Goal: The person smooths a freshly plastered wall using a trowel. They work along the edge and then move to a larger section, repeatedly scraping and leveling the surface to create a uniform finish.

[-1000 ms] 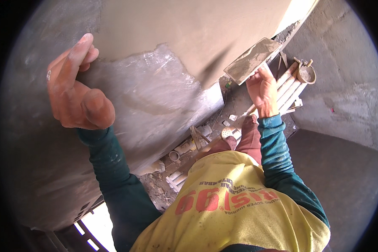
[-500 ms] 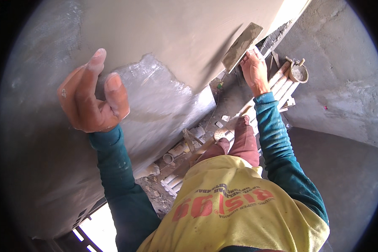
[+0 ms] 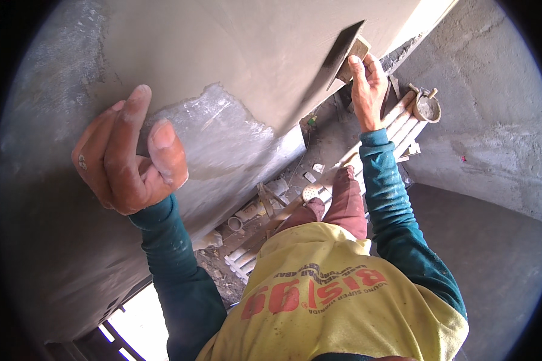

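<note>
My right hand (image 3: 368, 90) grips a plastering trowel (image 3: 345, 48) at the far right end of the wall (image 3: 247, 42). Its dark blade stands tilted, with one long edge close to the wall; whether it touches, I cannot tell. Smooth beige plaster covers the upper wall and ends in a ragged border above a shiny grey patch (image 3: 217, 117). On the left, my left hand (image 3: 129, 156) is raised in front of the wall with bent fingers, the thumb apart from them, and nothing held.
I stand on a narrow slatted platform (image 3: 397, 129). A small bucket (image 3: 427, 109) of grey mix sits at its far end, beside a rough grey side wall (image 3: 494, 120). Below lie rubble, wood pieces and a pale cylindrical container (image 3: 235, 224). A bright opening (image 3: 141, 325) shows at lower left.
The trowel has turned from showing its mortar-smeared face to standing edge-on near the wall, and has shifted slightly upward. My left hand has dropped a little.
</note>
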`<move>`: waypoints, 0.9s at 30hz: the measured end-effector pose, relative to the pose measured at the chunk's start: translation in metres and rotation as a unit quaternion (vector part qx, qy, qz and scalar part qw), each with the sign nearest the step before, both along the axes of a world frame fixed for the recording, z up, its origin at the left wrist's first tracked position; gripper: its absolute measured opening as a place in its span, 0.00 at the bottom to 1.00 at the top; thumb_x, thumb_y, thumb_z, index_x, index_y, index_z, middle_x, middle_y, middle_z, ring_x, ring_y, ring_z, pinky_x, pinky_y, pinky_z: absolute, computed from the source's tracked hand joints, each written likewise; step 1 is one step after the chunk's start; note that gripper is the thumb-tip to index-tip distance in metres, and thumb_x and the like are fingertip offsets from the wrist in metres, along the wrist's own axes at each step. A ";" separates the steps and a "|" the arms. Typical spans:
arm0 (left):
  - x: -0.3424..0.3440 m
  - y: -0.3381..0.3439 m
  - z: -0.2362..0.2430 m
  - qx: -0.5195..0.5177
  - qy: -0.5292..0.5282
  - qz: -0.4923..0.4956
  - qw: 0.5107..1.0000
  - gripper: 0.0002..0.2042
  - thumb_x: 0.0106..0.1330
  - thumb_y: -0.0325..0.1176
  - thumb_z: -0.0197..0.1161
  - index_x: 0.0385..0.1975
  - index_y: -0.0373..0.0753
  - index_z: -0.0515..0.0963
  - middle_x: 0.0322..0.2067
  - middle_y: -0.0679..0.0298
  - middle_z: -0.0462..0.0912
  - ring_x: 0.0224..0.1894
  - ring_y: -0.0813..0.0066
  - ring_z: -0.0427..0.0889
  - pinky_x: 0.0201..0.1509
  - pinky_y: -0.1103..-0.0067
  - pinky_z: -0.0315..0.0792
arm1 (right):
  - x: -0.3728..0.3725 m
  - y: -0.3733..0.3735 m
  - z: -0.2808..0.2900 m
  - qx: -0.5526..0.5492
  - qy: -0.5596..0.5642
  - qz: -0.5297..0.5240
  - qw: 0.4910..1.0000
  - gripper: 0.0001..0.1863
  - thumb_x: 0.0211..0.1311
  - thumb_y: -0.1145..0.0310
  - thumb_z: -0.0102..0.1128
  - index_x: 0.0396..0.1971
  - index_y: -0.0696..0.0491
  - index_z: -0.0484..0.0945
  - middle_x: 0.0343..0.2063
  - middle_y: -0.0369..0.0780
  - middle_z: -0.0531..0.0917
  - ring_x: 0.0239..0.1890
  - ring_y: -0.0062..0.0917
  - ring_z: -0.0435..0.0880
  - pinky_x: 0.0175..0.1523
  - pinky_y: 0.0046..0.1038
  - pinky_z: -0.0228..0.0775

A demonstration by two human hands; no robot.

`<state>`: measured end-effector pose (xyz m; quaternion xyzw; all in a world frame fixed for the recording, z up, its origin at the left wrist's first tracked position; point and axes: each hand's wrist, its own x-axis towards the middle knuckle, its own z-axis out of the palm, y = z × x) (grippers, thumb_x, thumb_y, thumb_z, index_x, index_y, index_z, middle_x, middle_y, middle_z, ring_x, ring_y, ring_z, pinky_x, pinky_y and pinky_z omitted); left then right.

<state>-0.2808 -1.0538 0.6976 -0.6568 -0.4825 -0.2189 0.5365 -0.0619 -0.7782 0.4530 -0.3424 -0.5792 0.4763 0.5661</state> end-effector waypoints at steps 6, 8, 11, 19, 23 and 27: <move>-0.002 0.001 -0.002 -0.010 -0.012 -0.001 1.000 0.13 0.75 0.39 0.64 0.43 0.36 0.86 0.36 0.66 0.90 0.37 0.72 0.83 0.37 0.77 0.82 | -0.024 -0.020 0.015 0.071 -0.055 -0.072 0.993 0.18 0.71 0.60 0.73 0.48 0.60 0.84 0.40 0.42 0.86 0.40 0.28 0.84 0.46 0.32 0.77; -0.004 0.000 -0.004 -0.007 -0.015 0.001 1.000 0.13 0.76 0.40 0.64 0.43 0.36 0.86 0.36 0.66 0.89 0.36 0.71 0.83 0.37 0.77 0.82 | -0.034 -0.054 0.030 0.105 -0.075 -0.064 0.990 0.15 0.70 0.62 0.73 0.45 0.58 0.83 0.37 0.42 0.82 0.37 0.31 0.83 0.41 0.32 0.76; -0.005 -0.004 -0.004 -0.011 -0.014 0.004 1.000 0.13 0.76 0.41 0.64 0.42 0.35 0.86 0.36 0.64 0.89 0.36 0.70 0.83 0.36 0.76 0.82 | -0.045 -0.110 0.036 0.229 -0.088 -0.016 0.969 0.16 0.64 0.67 0.75 0.48 0.56 0.82 0.38 0.45 0.82 0.37 0.39 0.84 0.40 0.36 0.76; -0.008 -0.009 0.000 -0.053 -0.041 -0.039 0.997 0.13 0.77 0.40 0.62 0.44 0.35 0.85 0.35 0.61 0.89 0.37 0.66 0.86 0.38 0.72 0.85 | 0.013 -0.055 0.039 -0.054 0.117 0.024 0.991 0.15 0.70 0.66 0.70 0.47 0.62 0.82 0.39 0.36 0.84 0.43 0.22 0.83 0.50 0.29 0.76; -0.002 -0.006 0.008 -0.022 0.038 0.034 0.998 0.12 0.78 0.39 0.60 0.44 0.37 0.85 0.35 0.62 0.91 0.37 0.67 0.86 0.40 0.73 0.84 | 0.050 0.063 -0.019 -0.080 0.078 0.062 0.992 0.18 0.70 0.66 0.69 0.56 0.57 0.83 0.41 0.34 0.86 0.41 0.15 0.79 0.50 0.23 0.72; -0.001 -0.014 0.006 -0.014 0.066 0.076 0.995 0.12 0.77 0.38 0.59 0.42 0.37 0.84 0.34 0.63 0.91 0.39 0.69 0.86 0.43 0.74 0.82 | 0.059 0.116 -0.020 -0.055 0.031 0.057 0.996 0.21 0.75 0.63 0.66 0.61 0.57 0.80 0.47 0.36 0.85 0.49 0.22 0.81 0.61 0.31 0.73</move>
